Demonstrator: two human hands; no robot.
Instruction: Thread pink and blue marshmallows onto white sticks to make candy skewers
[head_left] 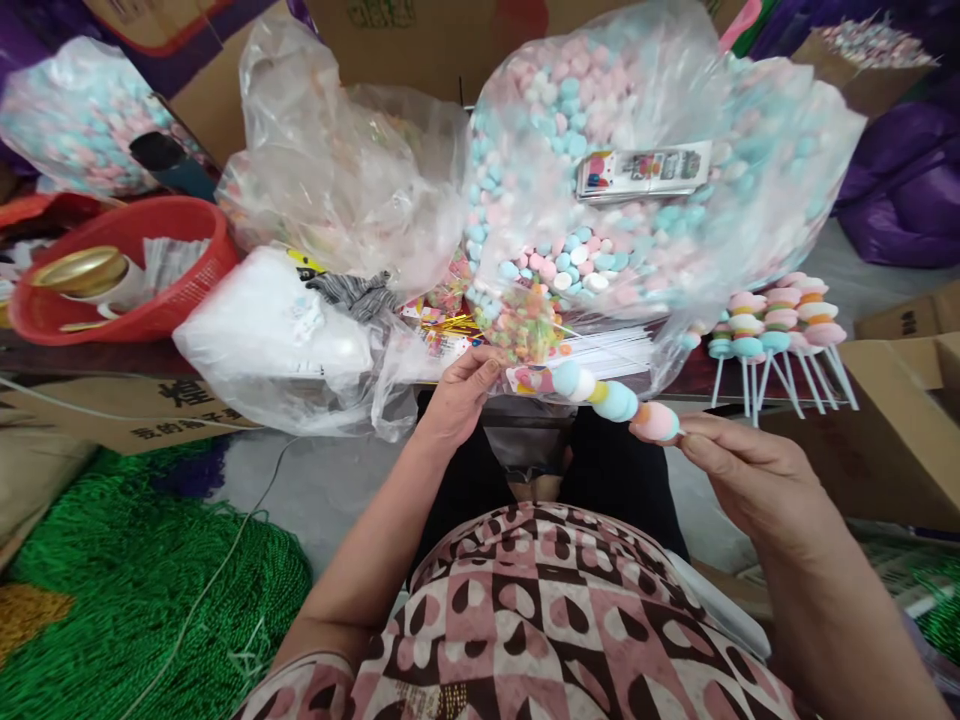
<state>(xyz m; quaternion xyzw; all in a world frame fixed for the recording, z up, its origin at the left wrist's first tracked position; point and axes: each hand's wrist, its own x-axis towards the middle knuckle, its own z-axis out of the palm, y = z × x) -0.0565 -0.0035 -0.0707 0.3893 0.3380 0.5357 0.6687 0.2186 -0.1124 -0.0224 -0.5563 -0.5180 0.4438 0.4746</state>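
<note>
My right hand pinches the near end of a marshmallow skewer, strung with blue, white, yellow, orange and pink pieces. It slants up to the left above my lap. At its far end sits a small printed wrapper; whether the skewer is inside it or only touches it, I cannot tell. The closed fingertips of my left hand are at the wrapper's left edge. Just beyond lie a pile of small colourful gummy candies and a bundle of white sticks.
A large clear bag of marshmallows carries a stack of printed packets. Finished skewers lie at the table's right edge. Crumpled plastic bags and a red basket are on the left. Cardboard boxes stand right.
</note>
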